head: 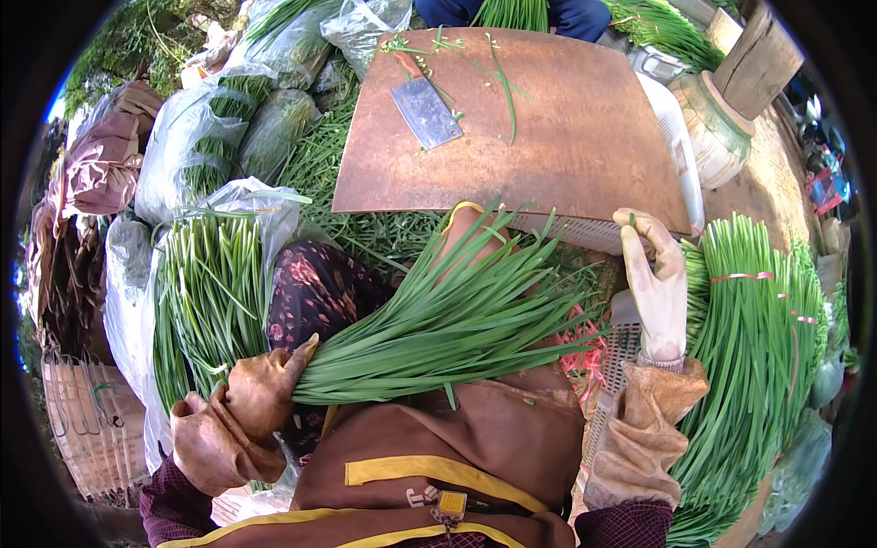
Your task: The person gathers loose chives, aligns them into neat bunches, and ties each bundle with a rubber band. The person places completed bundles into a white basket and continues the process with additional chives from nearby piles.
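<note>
My left hand, in a brown stained glove, grips the base of a bunch of long flat green leaves, which look like garlic chives. The leaves fan out to the right across my lap and brown apron. My right hand, in a pale glove, is raised by the near right corner of a wooden board; its thumb and forefinger tips are close together, with a tiny green bit at them. A cleaver with a wooden handle lies on the board among leaf scraps.
Upright leaves in a plastic bag stand at my left. Tied bundles lie at my right, beside pink ties and a perforated crate. Bagged greens are piled at the upper left. Another person's legs show beyond the board.
</note>
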Tool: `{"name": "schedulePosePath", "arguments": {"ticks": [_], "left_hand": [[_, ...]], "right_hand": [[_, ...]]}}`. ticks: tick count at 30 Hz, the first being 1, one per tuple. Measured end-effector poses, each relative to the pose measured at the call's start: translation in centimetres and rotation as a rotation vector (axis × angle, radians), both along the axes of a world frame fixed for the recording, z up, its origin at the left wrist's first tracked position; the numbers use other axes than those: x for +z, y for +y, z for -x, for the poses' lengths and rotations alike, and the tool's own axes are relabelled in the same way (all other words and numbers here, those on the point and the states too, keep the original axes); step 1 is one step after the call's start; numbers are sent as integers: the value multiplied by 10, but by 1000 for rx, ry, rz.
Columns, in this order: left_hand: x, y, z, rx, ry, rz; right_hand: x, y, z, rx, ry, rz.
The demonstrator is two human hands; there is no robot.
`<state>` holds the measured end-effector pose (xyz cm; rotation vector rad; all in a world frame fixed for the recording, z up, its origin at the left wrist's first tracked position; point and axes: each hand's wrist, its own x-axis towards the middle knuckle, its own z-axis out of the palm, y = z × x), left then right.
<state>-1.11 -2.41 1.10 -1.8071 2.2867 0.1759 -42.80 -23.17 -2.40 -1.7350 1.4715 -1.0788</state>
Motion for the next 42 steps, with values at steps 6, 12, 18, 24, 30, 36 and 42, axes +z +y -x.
{"name": "schedulePosePath", "arguments": {"ticks": [6, 12, 18, 24, 30, 36, 42], "left_hand": [[10, 3, 1, 69, 7, -117], [4, 7, -2, 64, -1, -77], [1, 2, -2, 57, -2, -100], [0, 6, -7, 57, 1, -130], [1, -1, -6, 42, 41, -149], [-2, 3, -4, 64, 7, -125], [0, 2, -4, 62, 13, -145]], "right_hand": [[-21, -49, -15, 280, 365, 222], [-21, -69, -23, 436, 542, 236], [-29, -71, -30, 547, 616, 304], [-56, -74, -29, 510, 429, 243], [-72, -70, 17, 13, -187, -129], [-32, -50, 7, 330, 546, 55], [-33, -50, -19, 450, 619, 213]]}}
